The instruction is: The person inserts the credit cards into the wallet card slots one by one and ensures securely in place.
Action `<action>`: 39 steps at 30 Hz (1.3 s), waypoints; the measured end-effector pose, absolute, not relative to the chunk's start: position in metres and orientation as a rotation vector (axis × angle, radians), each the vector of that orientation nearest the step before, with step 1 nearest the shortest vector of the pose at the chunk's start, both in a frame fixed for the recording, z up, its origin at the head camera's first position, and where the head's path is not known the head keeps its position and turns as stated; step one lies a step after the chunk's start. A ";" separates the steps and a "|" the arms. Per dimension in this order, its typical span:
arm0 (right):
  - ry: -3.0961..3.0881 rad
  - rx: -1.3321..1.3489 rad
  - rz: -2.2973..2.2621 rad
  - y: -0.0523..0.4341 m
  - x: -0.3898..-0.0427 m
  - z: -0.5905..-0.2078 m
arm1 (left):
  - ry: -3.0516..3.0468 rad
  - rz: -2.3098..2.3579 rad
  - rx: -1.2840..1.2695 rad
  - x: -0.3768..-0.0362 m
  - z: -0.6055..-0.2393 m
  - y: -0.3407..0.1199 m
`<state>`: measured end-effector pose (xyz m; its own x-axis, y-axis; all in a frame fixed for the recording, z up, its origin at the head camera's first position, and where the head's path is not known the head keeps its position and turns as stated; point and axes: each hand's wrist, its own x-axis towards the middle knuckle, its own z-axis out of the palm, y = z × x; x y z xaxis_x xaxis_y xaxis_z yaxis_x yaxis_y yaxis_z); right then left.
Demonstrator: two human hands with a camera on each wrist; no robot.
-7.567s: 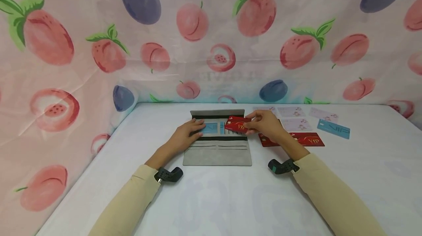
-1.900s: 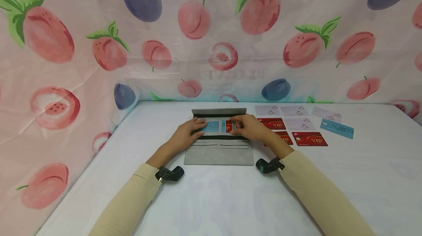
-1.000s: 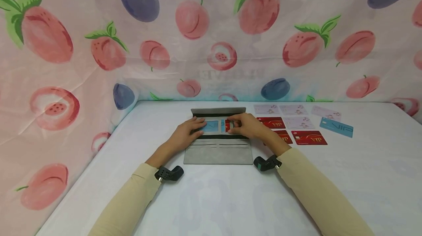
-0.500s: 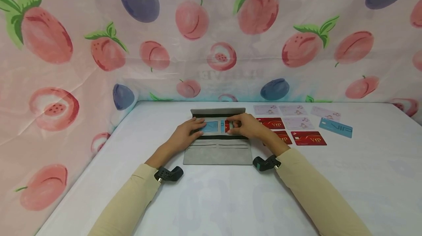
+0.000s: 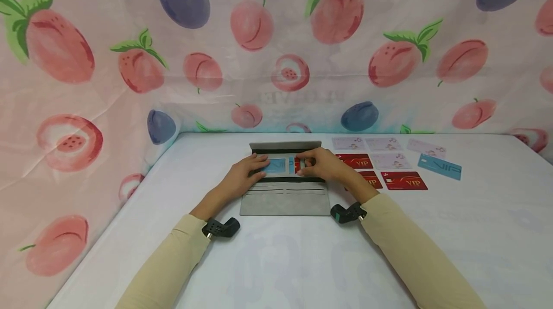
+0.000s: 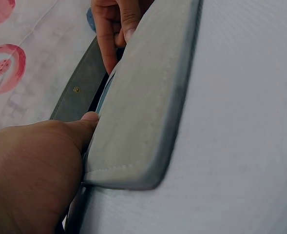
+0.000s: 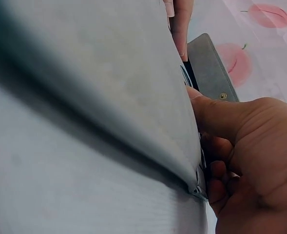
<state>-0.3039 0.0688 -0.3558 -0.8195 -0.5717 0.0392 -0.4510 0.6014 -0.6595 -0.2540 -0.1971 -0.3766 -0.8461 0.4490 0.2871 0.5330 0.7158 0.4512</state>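
Observation:
A long grey wallet (image 5: 285,206) lies unfolded on the table. Its upper panel has a blue VIP card (image 5: 275,165) in the left window and a blue strip (image 5: 291,165) further right. Over the panel's left edge, my left hand (image 5: 238,178) rests with extended fingers; its thumb touches the wallet in the left wrist view. My right hand (image 5: 324,164) pinches a red card (image 5: 297,165) at the panel's right part, between thumb and index finger. Most of that card is hidden by the fingers and panel. The right wrist view shows the right thumb (image 7: 216,112) against the wallet's edge.
Right of the wallet lie red VIP cards (image 5: 403,181), several pale pink cards (image 5: 390,161) and a blue VIP card (image 5: 439,167). The right forearm partly covers one red card (image 5: 369,179). A fruit-patterned cloth (image 5: 289,93) hangs behind the white table (image 5: 285,261).
Earlier the right hand held the red card above the wallet's right part; now the card sits mostly within the panel, with the hand further left. Over the last second the hands have barely moved.

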 end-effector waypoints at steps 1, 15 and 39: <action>2.649 -0.850 -1.020 0.069 -0.304 -0.356 | -2.763 -0.800 -0.796 -0.254 -0.377 -0.197; 2.629 -0.835 -1.019 0.069 -0.303 -0.354 | -2.779 -0.810 -0.780 -0.253 -0.375 -0.197; 2.588 -0.811 -1.044 0.069 -0.303 -0.354 | -2.764 -0.804 -0.801 -0.254 -0.375 -0.197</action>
<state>-0.3029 0.0687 -0.3540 -0.8189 -0.5739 -0.0099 -0.4064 0.5919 -0.6960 -0.2537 -0.1970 -0.3754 -0.8455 0.4517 0.2849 0.5340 0.7132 0.4541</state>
